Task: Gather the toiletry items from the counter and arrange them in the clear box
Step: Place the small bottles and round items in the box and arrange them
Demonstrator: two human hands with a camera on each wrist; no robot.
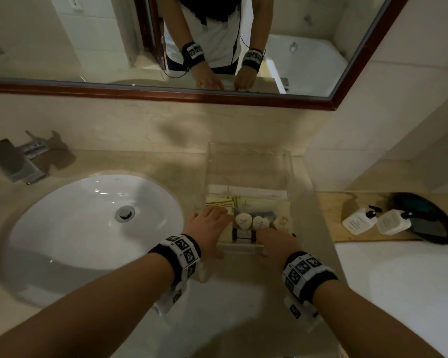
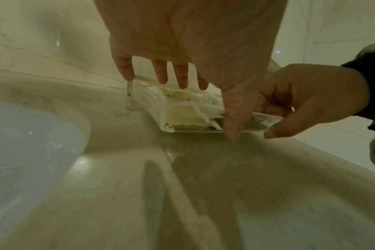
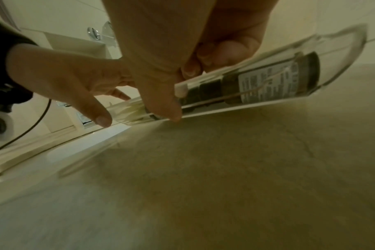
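The clear box (image 1: 248,151) stands on the beige counter right of the sink. Inside lie yellow and white packets (image 1: 259,202), three round cream caps (image 1: 260,223) and a dark bottle (image 1: 243,235) on its side along the front wall. My left hand (image 1: 207,226) lies over the box's left front corner, fingers straight on the rim (image 2: 137,78) and thumb down against the front wall. My right hand (image 1: 277,241) pinches the front wall near the right, fingers curled inside and thumb outside (image 3: 171,42). The dark bottle (image 3: 268,81) shows through the clear wall (image 3: 343,50).
A white oval sink (image 1: 93,223) with a chrome faucet (image 1: 18,161) sits to the left. On the right, a wooden tray (image 1: 331,210) holds two white pump bottles (image 1: 360,220) and a dark round object (image 1: 429,218). A mirror (image 1: 88,47) hangs behind the counter.
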